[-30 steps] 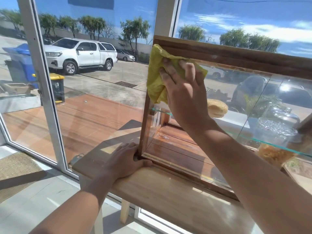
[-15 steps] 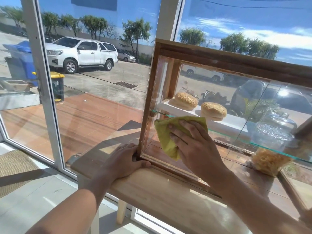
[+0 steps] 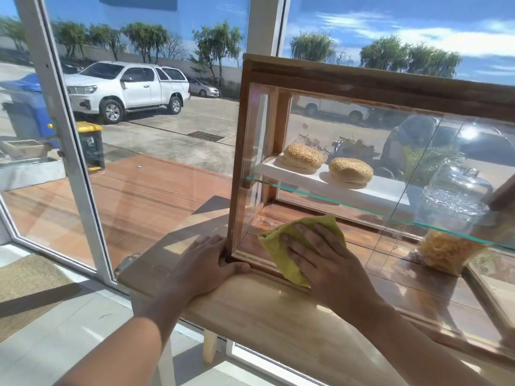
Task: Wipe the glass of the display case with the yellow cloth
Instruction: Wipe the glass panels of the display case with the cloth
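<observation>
Wooden table (image 3: 250, 324), flat hand (image 3: 326, 260), crumpled yellow cloth (image 3: 278, 246)

Crumpled yellow cloth (image 3: 281, 247) lies flat against the wooden display case's (image 3: 362, 87) lower-left glass (image 3: 348, 140).

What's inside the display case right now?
Two sesame buns sit on a white board on the glass shelf; a glass jar stands to their right. The yellow cloth and right hand cover the case's lower-left floor.
</observation>
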